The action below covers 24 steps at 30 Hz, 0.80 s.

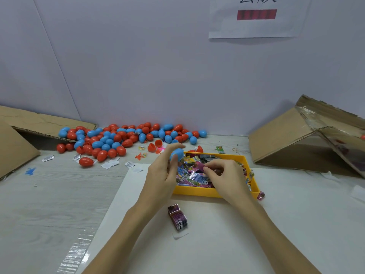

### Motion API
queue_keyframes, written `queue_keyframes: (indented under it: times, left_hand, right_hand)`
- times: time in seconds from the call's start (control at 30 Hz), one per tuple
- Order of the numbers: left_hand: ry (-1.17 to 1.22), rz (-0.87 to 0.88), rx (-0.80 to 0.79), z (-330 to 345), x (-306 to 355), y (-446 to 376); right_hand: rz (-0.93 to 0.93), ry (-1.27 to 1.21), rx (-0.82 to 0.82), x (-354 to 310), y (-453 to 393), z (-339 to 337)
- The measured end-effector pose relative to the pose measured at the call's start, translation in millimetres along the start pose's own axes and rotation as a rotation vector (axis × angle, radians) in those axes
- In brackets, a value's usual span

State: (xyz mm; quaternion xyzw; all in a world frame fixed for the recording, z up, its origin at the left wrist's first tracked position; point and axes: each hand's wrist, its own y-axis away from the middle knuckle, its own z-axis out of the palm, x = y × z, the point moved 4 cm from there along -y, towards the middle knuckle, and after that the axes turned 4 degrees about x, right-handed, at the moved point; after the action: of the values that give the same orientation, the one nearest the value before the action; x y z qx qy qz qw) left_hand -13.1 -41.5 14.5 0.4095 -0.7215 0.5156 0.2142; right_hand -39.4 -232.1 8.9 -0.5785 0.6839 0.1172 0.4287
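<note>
**Left grip** (pixel 162 173): forearm stretched forward, fingers curled round one egg (pixel 178 154) of smooth, glossy blue plastic, held above the far-left corner of the tray (pixel 197 192).

**Right grip** (pixel 227 178): wrist angled leftward, thumb and forefinger pinching one crinkled pink foil packet (pixel 199 166) just over the tray's contents.

**Tray:** one, yellow, rectangular, of hard plastic with low walls. It is heaped with shiny printed packets, too many to count, and stands on a white sheet (pixel 217 250) on the pale wood-grain table (pixel 49 194).

**Cartons:** two, small, purple and glossy. One carton (pixel 177 217) lies on the sheet between the forearms. A second carton (pixel 260 195) touches the tray's near-right corner.

**Pile** (pixel 118 137): ovoid red and blue eggs along the wall, several dozen, not exactly countable. One red egg (pixel 86 161) lies apart in front.

**Half-shells** (pixel 152 147): red, at least three, between pile and tray.

**Cardboard boxes:** two, corrugated, tipped on their sides, the left box (pixel 11 151) and the right box (pixel 286 139).

**Slips** (pixel 110 164): white paper, scattered near the pile.
</note>
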Motion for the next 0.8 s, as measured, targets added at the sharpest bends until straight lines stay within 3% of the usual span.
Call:
queue_keyframes:
  times: [0.07, 0.17, 0.3, 0.43, 0.6, 0.7, 0.8]
  left_hand:
    - [-0.061, 0.068, -0.018, 0, 2, 1]
    - [-0.071, 0.026, -0.002, 1, 0, -1]
    - [0.009, -0.020, 0.010, 2, 3, 0]
    - [-0.101, 0.133, -0.076, 5, 10, 2]
    - [-0.120, 0.227, -0.024, 4, 17, 3]
    - [-0.029, 0.165, 0.006, 3, 18, 3]
    - [0.062, -0.012, -0.007, 4, 13, 1]
  right_hand:
    - [-0.024, -0.051, 0.049, -3, 1, -6]
    - [-0.015, -0.164, 0.069, -6, 3, -11]
    - [0.009, -0.319, -0.027, -11, 2, -9]
    - [0.021, -0.434, -0.120, -16, 4, -7]
    - [-0.007, -0.459, -0.240, -24, 8, -7]
    - [0.076, -0.507, -0.194, -24, 9, -7]
    - [0.127, -0.560, -0.083, -21, 7, -9]
